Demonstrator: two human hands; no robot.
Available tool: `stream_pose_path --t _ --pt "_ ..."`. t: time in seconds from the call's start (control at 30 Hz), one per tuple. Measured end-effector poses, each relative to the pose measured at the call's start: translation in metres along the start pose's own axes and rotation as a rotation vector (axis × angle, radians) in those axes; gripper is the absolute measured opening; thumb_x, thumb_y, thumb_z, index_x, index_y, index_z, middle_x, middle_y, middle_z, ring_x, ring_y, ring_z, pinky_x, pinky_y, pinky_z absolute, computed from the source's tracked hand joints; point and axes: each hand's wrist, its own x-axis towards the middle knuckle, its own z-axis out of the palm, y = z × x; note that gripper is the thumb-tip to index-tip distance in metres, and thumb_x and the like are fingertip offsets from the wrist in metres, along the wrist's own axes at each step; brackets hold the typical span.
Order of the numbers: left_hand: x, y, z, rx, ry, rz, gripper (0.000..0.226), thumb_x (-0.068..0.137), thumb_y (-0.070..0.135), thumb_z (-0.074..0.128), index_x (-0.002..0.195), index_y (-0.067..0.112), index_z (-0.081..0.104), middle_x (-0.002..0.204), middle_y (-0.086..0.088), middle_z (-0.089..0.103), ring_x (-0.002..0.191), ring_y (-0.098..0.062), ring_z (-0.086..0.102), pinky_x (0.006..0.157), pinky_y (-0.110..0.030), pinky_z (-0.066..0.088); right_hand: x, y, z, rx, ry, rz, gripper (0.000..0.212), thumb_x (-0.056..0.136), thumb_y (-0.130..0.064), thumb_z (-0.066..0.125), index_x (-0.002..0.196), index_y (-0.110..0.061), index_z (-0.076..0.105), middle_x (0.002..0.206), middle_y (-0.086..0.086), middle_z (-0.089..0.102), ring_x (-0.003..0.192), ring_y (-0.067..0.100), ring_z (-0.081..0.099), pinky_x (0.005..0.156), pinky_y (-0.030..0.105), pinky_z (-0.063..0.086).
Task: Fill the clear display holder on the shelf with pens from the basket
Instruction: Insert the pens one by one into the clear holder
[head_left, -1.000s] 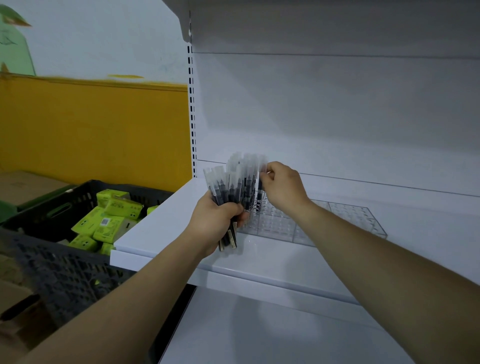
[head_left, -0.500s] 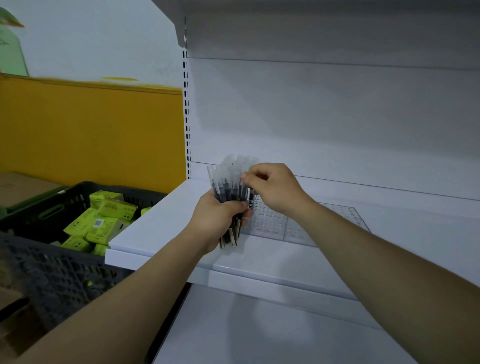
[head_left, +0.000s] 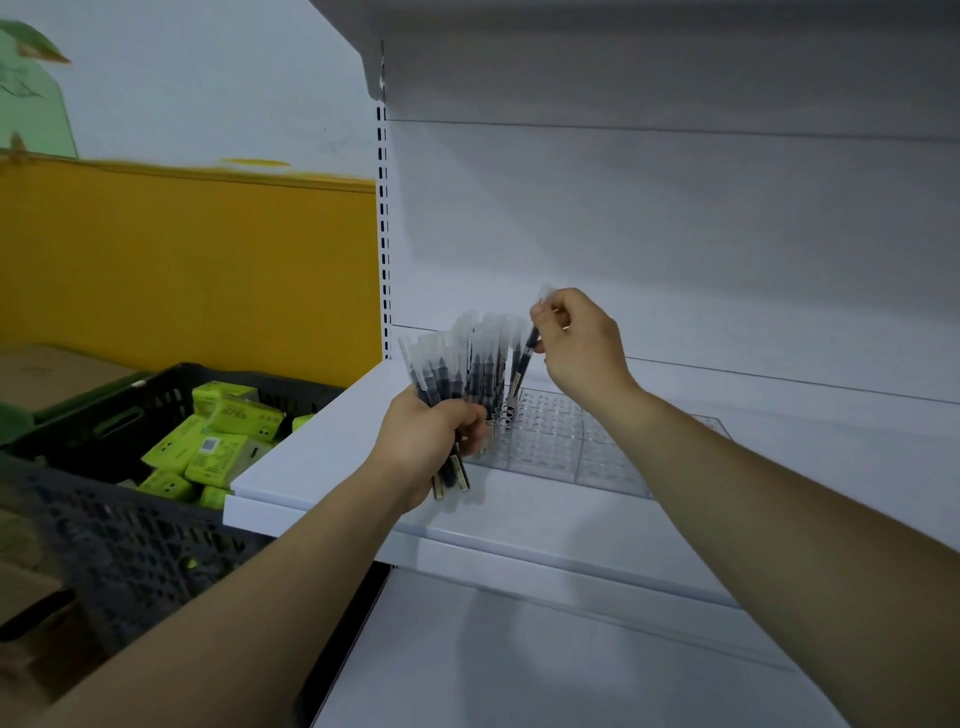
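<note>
My left hand (head_left: 422, 447) grips a fanned bundle of pens (head_left: 457, 364) with clear caps and dark barrels, upright over the white shelf's (head_left: 322, 457) front left part. My right hand (head_left: 582, 348) pinches a single pen (head_left: 531, 338) by its upper end, raised just right of the bundle. That pen's lower end hangs above the left rear corner of the clear display holder (head_left: 587, 447), a flat perforated grid lying on the shelf. Whether any pen stands in the holder is hard to tell behind the bundle.
A dark plastic basket (head_left: 114, 530) with several lime-green boxes (head_left: 218, 441) stands left of the shelf, below its edge. Brown cardboard boxes (head_left: 31, 374) lie beyond it. An upper shelf overhangs, and a lower white shelf (head_left: 519, 665) sits beneath.
My right hand has drawn one pen out of the bundle and lifted it up and to the right. My left hand keeps hold of the bundle in much the same place.
</note>
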Motion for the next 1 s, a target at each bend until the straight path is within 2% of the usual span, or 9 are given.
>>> stream_pose_path --t 0.13,0.23,0.43,0.53,0.6,0.7,0.83,1.0 --pt "0.003 -0.002 -0.001 0.037 -0.01 0.016 0.021 0.088 -0.008 0.048 0.079 0.007 0.06 0.069 -0.01 0.059 0.074 -0.029 0.054 0.083 -0.052 0.053 0.004 -0.002 0.005 -0.013 -0.008 -0.015 0.014 0.099 -0.028 0.05 0.092 -0.017 0.055 0.078 -0.007 0.057 0.083 0.027 0.066 0.076 0.034 0.05" --pt "0.004 -0.003 -0.002 0.052 -0.022 0.014 0.021 0.088 -0.007 0.048 0.086 0.009 0.061 0.071 -0.01 0.059 0.075 -0.029 0.054 0.085 -0.055 0.053 0.005 -0.003 0.007 -0.013 -0.018 -0.021 0.013 0.099 -0.028 0.05 0.092 -0.017 0.055 0.076 -0.006 0.057 0.082 0.027 0.066 0.076 0.035 0.051" --pt "0.007 -0.005 -0.004 0.089 -0.01 0.039 0.019 0.086 -0.006 0.052 0.086 0.01 0.063 0.069 -0.007 0.061 0.074 -0.028 0.055 0.082 -0.049 0.054 0.008 -0.001 0.009 -0.044 -0.033 -0.027 0.014 0.099 -0.028 0.05 0.092 -0.017 0.056 0.076 -0.005 0.058 0.081 0.026 0.064 0.081 0.045 0.055" --pt "0.007 -0.005 -0.005 0.096 0.002 0.057 0.019 0.086 -0.007 0.052 0.083 0.009 0.062 0.065 -0.006 0.059 0.069 -0.026 0.053 0.074 -0.043 0.053 0.006 0.004 0.011 -0.07 -0.069 -0.009 0.016 0.098 -0.029 0.051 0.093 -0.016 0.058 0.077 -0.004 0.059 0.08 0.025 0.065 0.081 0.046 0.056" --pt "0.006 -0.004 -0.005 0.095 -0.002 0.069 0.019 0.087 -0.008 0.051 0.081 0.008 0.061 0.064 -0.008 0.057 0.066 -0.025 0.051 0.069 -0.039 0.049 0.002 0.008 0.015 -0.107 -0.109 0.008 0.017 0.098 -0.031 0.052 0.095 -0.016 0.06 0.08 -0.003 0.06 0.08 0.024 0.065 0.081 0.044 0.056" --pt "0.006 -0.004 -0.004 0.096 -0.01 0.077 0.02 0.087 -0.008 0.051 0.081 0.008 0.061 0.065 -0.008 0.057 0.063 -0.023 0.051 0.066 -0.036 0.048 -0.007 0.016 0.021 -0.189 -0.131 0.03 0.018 0.096 -0.034 0.055 0.097 -0.017 0.061 0.085 -0.003 0.061 0.081 0.02 0.064 0.076 0.033 0.052" --pt "0.01 -0.008 -0.006 0.115 -0.007 0.08 0.015 0.089 -0.003 0.054 0.092 0.008 0.064 0.069 -0.007 0.062 0.065 -0.021 0.056 0.066 -0.035 0.052 -0.013 0.023 0.024 -0.179 -0.13 0.083 0.021 0.095 -0.035 0.056 0.1 -0.015 0.059 0.088 0.002 0.064 0.082 0.021 0.065 0.073 0.032 0.051" --pt "0.01 -0.009 -0.006 0.099 -0.023 0.105 0.017 0.089 0.0 0.061 0.098 0.013 0.066 0.08 -0.006 0.071 0.068 -0.016 0.067 0.069 -0.029 0.056 -0.013 0.018 0.021 -0.256 -0.165 0.105 0.028 0.094 -0.043 0.056 0.101 -0.016 0.061 0.087 -0.002 0.061 0.082 0.018 0.058 0.069 0.027 0.041"
